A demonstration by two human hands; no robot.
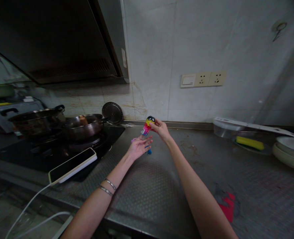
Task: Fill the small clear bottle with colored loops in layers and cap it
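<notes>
My right hand is closed, its thumb and fingers pinching a small colourful object with a shiny black rounded top, a yellow band and a red-pink printed lower part. I cannot make out its exact kind. Just below it, my left hand is held palm up, fingers stretched and apart. A small blue thing shows beneath the left fingers, and a bit of pinkish purple peeks out by that hand; what each belongs to is partly hidden. Both hands are over the grey textured counter.
Left, a pot and a pan stand on the black cooktop. A phone with a white cable lies near its front edge. A yellow sponge, a clear container and stacked bowls are at right.
</notes>
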